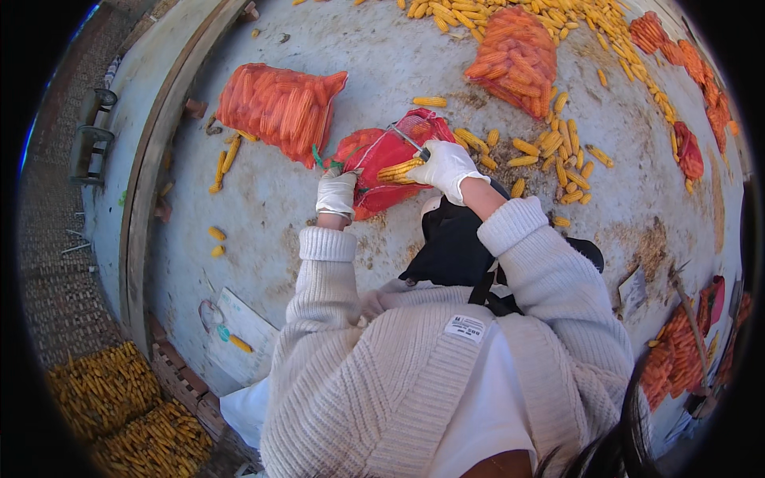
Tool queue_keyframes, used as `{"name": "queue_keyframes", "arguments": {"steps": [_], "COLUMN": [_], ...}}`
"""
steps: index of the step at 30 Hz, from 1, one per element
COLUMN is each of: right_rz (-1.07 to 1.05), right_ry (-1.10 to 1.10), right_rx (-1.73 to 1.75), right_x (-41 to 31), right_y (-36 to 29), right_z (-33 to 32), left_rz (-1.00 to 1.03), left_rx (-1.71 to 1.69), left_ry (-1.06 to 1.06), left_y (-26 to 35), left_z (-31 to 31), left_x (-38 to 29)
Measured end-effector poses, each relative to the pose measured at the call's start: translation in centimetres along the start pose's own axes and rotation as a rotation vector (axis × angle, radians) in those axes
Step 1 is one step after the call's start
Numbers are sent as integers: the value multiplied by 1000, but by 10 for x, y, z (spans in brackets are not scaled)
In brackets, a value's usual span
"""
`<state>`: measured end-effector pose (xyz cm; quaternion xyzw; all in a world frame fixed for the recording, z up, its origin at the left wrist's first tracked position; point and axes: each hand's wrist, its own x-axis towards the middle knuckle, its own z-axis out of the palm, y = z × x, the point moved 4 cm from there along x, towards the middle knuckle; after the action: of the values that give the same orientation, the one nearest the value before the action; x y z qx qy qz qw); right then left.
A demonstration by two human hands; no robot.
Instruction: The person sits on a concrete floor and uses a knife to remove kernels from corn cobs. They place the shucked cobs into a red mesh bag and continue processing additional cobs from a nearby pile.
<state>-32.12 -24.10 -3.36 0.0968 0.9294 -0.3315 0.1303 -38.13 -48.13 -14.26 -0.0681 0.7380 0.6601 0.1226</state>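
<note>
My left hand [336,192], in a white glove, grips the edge of a red mesh bag [379,156] that lies on the concrete floor. Green cord [323,156] shows just above its fingers. In my right hand [447,170], also gloved, are yellow corn [395,172], one cob or more, held over the bag, and a thin metal tool [409,141] with a dark handle. The tool's exact kind is unclear. A filled orange mesh sack of corn [275,110] lies beyond my left hand. Loose corn cobs [565,149] are scattered right of my right hand.
Another filled mesh sack [517,60] stands farther off beside a large corn pile [574,18]. A long wooden beam [161,125] runs along the left. More sacks [669,352] lie at lower right. Cardboard [242,334] lies on the floor at lower left.
</note>
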Motion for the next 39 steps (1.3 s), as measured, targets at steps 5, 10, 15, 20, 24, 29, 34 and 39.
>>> {"name": "queue_keyframes", "arguments": {"steps": [5, 10, 15, 20, 24, 29, 34, 39], "right_rz": [49, -85, -213, -311, -223, -67, 159, 331], "right_ry": [-21, -41, 47, -15, -148, 100, 156, 287], "right_rx": [-6, 30, 3, -181, -340, -124, 305, 699], "right_x": [11, 19, 22, 22, 46, 41, 29, -22], "right_y": [0, -45, -80, -118, -118, -70, 48, 182], "right_z": [-22, -22, -49, -70, -29, -46, -97, -141], "left_rz": [-117, -19, 4, 53, 76, 82, 24, 9], "left_rx": [-295, -400, -483, -513, -644, -710, -809, -825], "left_ry": [118, 180, 217, 266, 266, 288, 266, 323], "left_y": [23, 20, 36, 26, 42, 62, 88, 77], "left_z": [-24, -31, -30, -24, -11, -19, -1, 10], "left_x": [-18, -26, -47, -52, -50, -36, -6, 76]}}
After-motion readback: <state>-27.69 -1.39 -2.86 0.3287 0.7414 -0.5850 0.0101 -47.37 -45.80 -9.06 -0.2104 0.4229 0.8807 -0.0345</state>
